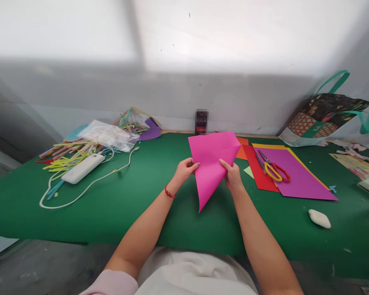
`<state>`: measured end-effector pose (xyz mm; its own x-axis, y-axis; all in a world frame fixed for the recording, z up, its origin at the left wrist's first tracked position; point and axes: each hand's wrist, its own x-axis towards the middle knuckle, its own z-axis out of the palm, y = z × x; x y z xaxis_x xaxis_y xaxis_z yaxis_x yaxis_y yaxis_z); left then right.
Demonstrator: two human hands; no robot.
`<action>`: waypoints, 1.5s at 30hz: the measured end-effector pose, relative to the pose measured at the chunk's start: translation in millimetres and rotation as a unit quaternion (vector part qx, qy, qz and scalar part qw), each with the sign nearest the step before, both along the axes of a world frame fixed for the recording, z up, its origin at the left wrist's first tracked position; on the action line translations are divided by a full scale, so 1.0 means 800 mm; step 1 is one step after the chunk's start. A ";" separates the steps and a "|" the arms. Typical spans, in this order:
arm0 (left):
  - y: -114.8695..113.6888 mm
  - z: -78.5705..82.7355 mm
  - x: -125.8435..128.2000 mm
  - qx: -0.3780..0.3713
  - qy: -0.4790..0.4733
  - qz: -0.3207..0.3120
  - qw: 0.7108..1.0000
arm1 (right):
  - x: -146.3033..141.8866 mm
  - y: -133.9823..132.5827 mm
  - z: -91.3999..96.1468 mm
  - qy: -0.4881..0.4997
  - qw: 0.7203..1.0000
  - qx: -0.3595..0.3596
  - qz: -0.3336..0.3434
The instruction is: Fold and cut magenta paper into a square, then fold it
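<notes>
Pink sheet (213, 162) (just one) in two hands (183, 170) (233, 177)

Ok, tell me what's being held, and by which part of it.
A pink paper sheet: the left hand grips its left edge, about midway down, and the right hand its slanting right edge, thumb on the near face.

Oblong white device (84, 169) left on flat green tabletop (119, 200), pointed pink paper sheet (213, 159) central, yellow-and-red-handled metal scissors (272, 166) right, partly on rectangular purple paper sheet (307, 176), patterned green-handled bag (315, 123) far right.
</notes>
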<state>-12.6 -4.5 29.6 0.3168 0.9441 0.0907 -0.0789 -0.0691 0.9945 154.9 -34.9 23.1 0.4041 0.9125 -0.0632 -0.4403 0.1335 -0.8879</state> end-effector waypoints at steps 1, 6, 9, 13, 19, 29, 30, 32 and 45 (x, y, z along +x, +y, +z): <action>0.000 0.000 0.000 -0.001 -0.001 0.000 1.000 | 0.000 0.000 0.000 0.000 1.000 0.002 0.000; -0.001 0.002 -0.001 -0.006 -0.011 -0.003 1.000 | -0.002 -0.001 0.003 -0.005 1.000 0.016 -0.007; -0.001 0.002 -0.001 -0.002 -0.011 -0.010 1.000 | 0.000 -0.001 0.006 -0.011 0.999 0.028 -0.016; -0.001 0.002 -0.001 0.006 0.000 -0.014 1.000 | 0.006 -0.001 0.007 -0.005 0.999 0.031 -0.027; 0.002 0.003 -0.004 0.009 -0.001 -0.018 1.000 | 0.012 -0.002 0.011 -0.012 1.000 0.015 -0.002; 0.006 0.001 -0.012 0.021 0.014 -0.031 0.999 | 0.020 -0.001 0.010 -0.034 0.999 0.002 -0.008; 0.007 0.002 -0.013 0.020 0.016 -0.033 0.999 | 0.020 -0.001 0.011 -0.037 0.999 0.001 -0.009; 0.008 0.004 -0.016 0.018 0.022 -0.039 0.999 | 0.022 -0.001 0.010 -0.043 0.999 -0.002 -0.007; 0.009 0.009 -0.022 0.020 0.035 -0.055 0.998 | 0.025 0.003 0.003 -0.062 0.998 0.017 -0.027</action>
<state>-30.0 3.0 36.6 0.4248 0.8995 0.1018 -0.0181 -0.1040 0.9944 174.6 -32.4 25.4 0.4557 0.8898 0.0218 -0.3184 0.1858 -0.9296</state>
